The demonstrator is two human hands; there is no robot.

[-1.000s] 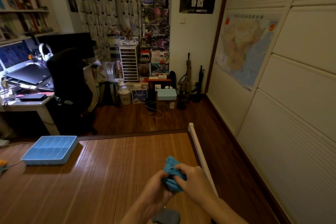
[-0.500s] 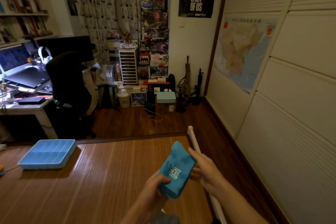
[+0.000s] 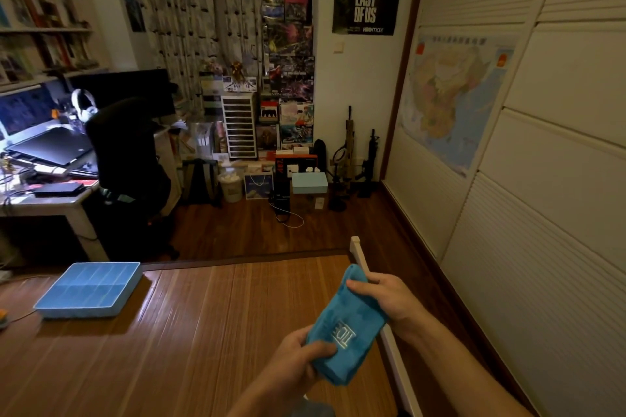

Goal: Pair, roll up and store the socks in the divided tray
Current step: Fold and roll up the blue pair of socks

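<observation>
A teal blue sock (image 3: 345, 325) with white embroidered lettering is stretched flat between both hands, above the right side of the bamboo mat. My left hand (image 3: 298, 357) grips its near end, thumb on top. My right hand (image 3: 382, 298) holds its far end by the edge. The blue divided tray (image 3: 89, 288) lies on the mat at the far left, well apart from the hands. A grey sock (image 3: 313, 410) peeks out at the bottom edge under my left forearm.
The bamboo mat (image 3: 189, 332) ends at a white bed rail (image 3: 359, 250) on the right. Beyond lie wood floor, a black chair (image 3: 128, 152) and a cluttered desk (image 3: 40, 193). White closet doors (image 3: 528, 213) run along the right.
The sock was bunched between both hands a second ago; it has since been pulled out flat and lengthwise. The view has dropped slightly and the tray sits lower left.
</observation>
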